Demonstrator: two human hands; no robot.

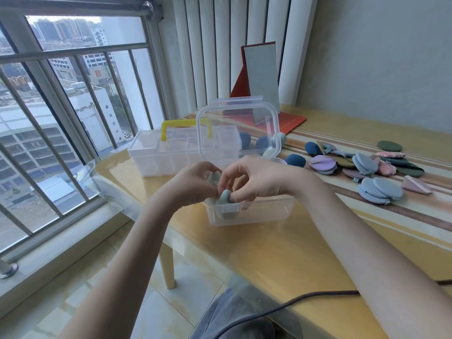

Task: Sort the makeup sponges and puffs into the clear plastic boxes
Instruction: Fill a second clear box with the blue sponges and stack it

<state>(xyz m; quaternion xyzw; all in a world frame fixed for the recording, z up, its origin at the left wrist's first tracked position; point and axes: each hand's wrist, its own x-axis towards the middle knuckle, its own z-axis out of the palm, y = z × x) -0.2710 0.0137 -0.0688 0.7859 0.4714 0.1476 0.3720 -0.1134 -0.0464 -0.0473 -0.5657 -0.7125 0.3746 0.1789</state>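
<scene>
We're mid-packing: our left hand and right hand each pinch a pale green sponge over the near box, so next we seat them inside, then reach right of the grip for the puffs.

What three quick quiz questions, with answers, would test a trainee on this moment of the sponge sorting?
1. True or false: the near clear box has its lid open.
2. What colour is the handle on the far box?
3. Where do the flat puffs lie: A on the table, B inside a box?

Key: 1 true; 2 yellow; 3 A.
</scene>
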